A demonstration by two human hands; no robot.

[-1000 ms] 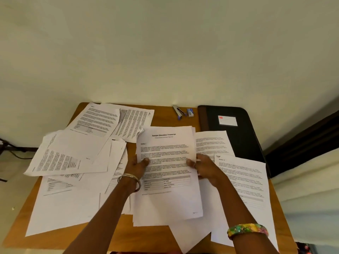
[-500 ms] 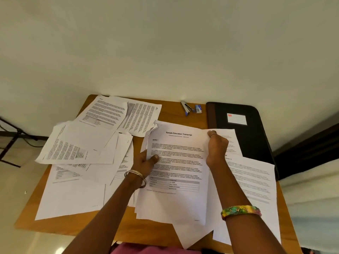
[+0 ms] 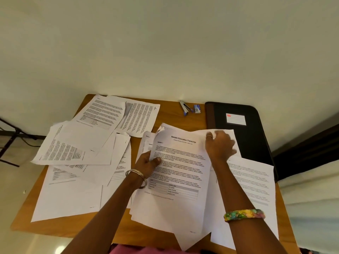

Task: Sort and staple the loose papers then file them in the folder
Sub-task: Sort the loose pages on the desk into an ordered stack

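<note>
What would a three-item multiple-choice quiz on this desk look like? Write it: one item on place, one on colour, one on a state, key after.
1. Where is the stapler?
A. on the folder
B. at the table's far edge, left of the folder
C. in the left hand

2. What colour is the folder?
A. black
B. red
C. white

3. What is the left hand doing?
A. lying flat on bare wood
B. holding the stapler
C. gripping the left edge of the transcript

Key: 1 B, it lies on the wood by the wall, beside the folder's spine. 2 A, its cover is black with a pale label. 3 C, the thumb lies over the transcript edge, while the right hand is at its top right corner.
</note>
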